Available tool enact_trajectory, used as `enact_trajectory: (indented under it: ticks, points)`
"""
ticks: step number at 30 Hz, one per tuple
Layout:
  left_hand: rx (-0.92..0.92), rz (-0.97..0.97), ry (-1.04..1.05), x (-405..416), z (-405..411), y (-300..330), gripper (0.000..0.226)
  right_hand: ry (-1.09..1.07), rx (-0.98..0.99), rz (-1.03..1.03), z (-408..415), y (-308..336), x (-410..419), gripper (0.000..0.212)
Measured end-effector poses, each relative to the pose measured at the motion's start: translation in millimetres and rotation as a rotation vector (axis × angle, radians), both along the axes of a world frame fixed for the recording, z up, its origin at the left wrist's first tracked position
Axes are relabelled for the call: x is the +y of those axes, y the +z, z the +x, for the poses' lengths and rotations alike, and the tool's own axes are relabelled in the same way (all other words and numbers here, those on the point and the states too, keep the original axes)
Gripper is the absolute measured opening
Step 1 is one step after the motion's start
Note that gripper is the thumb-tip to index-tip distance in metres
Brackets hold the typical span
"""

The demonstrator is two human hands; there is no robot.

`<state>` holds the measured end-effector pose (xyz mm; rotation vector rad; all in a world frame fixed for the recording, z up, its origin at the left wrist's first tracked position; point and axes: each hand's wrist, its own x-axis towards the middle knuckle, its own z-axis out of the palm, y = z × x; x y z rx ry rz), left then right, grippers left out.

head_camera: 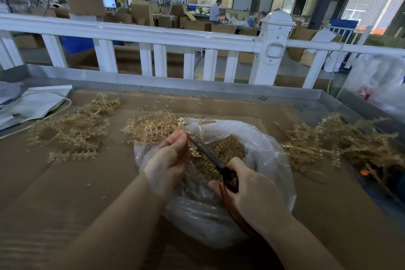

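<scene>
Between our two hands, low over the open mouth of a clear plastic bag (266, 147), sits the work: a short golden sprig (194, 151) and a pair of scissors (209, 154). Our left hand (168, 160) comes in from the lower left with the forearm angled up and the palm turned inward. Its fingers are curled and its fingertips pinch the sprig, which hangs just below them. Our right hand (247, 188) reaches in from the lower right, wrist bent, fingers and thumb wrapped round the reddish-brown handles. The dark blades slant up and away to the left, and their tip meets the left fingertips beside the sprig; we cannot tell whether the blades are parted. Under both hands the bag holds a heap of small golden bits (230, 149). Beyond the left fingertips lies a pile of uncut sprigs (153, 127), another pile (72, 129) spreads well off to the left, and a third pile (328, 144) lies out past the right hand, all on the cardboard-covered surface (65, 182).
</scene>
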<state>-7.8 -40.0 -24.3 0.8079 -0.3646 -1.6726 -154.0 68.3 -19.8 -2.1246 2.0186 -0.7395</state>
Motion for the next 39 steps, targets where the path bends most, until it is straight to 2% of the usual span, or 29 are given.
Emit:
enact_trajectory:
  ticks: [5,20,39]
  points:
    - [0.005,-0.011,-0.027,4.6,-0.1,-1.1,0.019,0.006,-0.034,-0.003,2.7,2.3,-0.5,0.036]
    - [0.043,0.021,0.02,4.8,-1.5,-1.2,0.019,0.008,0.054,-0.058,9.1,5.3,-2.6,0.036]
    - [-0.104,0.001,-0.019,8.3,-3.9,-1.2,0.021,-0.015,0.111,-0.025,7.3,3.2,-5.9,0.04]
